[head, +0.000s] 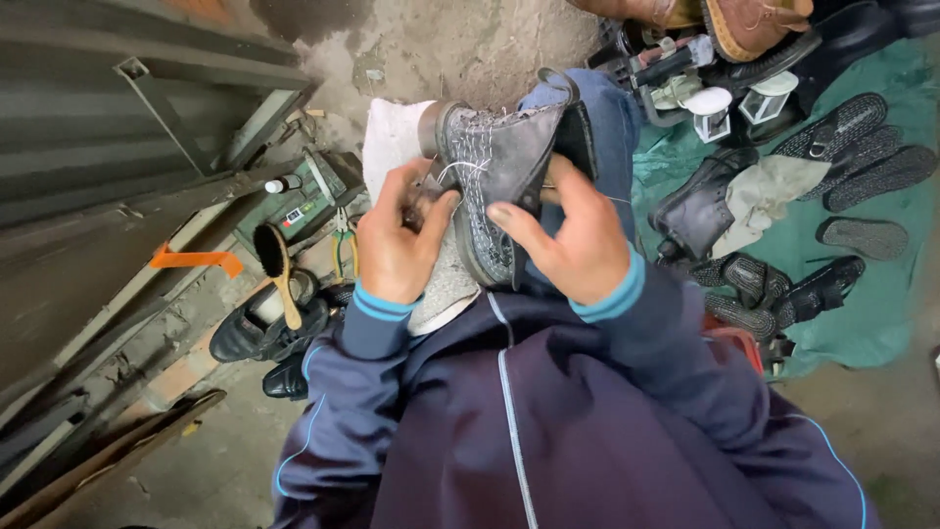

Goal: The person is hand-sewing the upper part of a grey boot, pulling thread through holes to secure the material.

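A worn grey boot rests sole-side toward me on my lap, with pale thread stitches along its sole edge. My left hand grips the boot's near left side, thumb and fingers pinched by a loop of thread. From the right, my right hand clasps the boot, thumb pressed on the sole. A white cloth lies under the boot on my knee. Dark blue jacket sleeves with light blue cuffs cover both arms.
A wooden-handled brush lies on black shoes at the left, near pliers and a green box. Metal sheets line the left. On the right a green tarp carries shoe soles, black shoes and a rag.
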